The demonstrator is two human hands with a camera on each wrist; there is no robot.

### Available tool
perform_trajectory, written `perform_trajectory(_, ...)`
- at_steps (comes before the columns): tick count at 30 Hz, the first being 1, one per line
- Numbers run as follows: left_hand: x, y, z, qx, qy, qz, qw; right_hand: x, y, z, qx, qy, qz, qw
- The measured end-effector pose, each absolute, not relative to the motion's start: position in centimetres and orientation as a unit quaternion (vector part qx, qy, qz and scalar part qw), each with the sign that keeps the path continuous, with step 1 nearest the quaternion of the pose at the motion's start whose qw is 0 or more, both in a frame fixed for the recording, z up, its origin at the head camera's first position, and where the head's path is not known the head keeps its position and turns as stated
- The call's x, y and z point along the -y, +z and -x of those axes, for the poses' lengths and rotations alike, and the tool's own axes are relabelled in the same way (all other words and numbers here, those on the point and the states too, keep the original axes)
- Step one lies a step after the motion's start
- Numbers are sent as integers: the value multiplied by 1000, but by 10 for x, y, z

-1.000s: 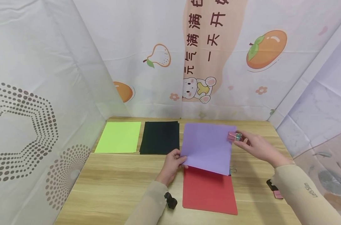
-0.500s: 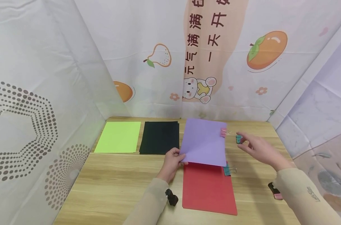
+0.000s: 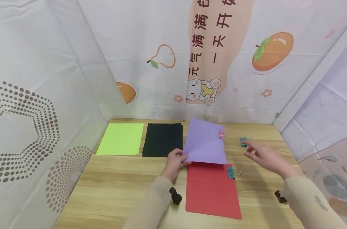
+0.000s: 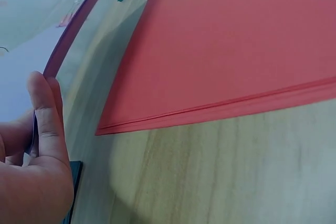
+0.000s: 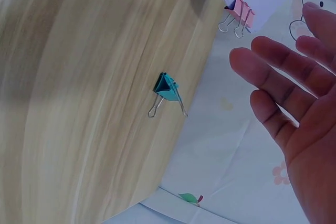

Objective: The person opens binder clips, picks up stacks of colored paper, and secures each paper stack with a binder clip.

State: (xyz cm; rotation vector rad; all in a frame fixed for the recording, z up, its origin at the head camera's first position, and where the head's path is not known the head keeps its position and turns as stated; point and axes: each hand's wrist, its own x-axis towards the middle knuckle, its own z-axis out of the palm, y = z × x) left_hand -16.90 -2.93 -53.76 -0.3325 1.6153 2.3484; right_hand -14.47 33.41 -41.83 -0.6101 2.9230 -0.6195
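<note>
My left hand (image 3: 173, 163) pinches the near left corner of a purple sheet stack (image 3: 205, 146), thumb on top. That stack is tilted, its near edge raised above the red paper (image 3: 210, 197). A pink binder clip (image 3: 222, 134) grips the purple stack's right edge, wire handles pointing outward. My right hand (image 3: 265, 159) holds nothing; its fingers are loosely extended, apart from each other in the right wrist view. Nearest to it is a loose teal binder clip (image 5: 167, 88) on the table. A second teal binder clip (image 3: 230, 172) is fastened on the red paper's right edge.
Black paper (image 3: 162, 140) and lime-green paper (image 3: 120, 138) lie side by side at the back left of the wooden table (image 3: 119, 187). Printed white curtains (image 3: 150, 95) stand right behind the table and along both sides.
My right hand has let go of the pink clip, which stays on the purple stack, and has drawn slightly right. My left hand has shifted the purple stack left and away from me.
</note>
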Motion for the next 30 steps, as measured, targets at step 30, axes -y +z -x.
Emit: perform_trajectory(30,16,-529,189,-578,790,111,173,-342,-436,129,-961,-207,178,53)
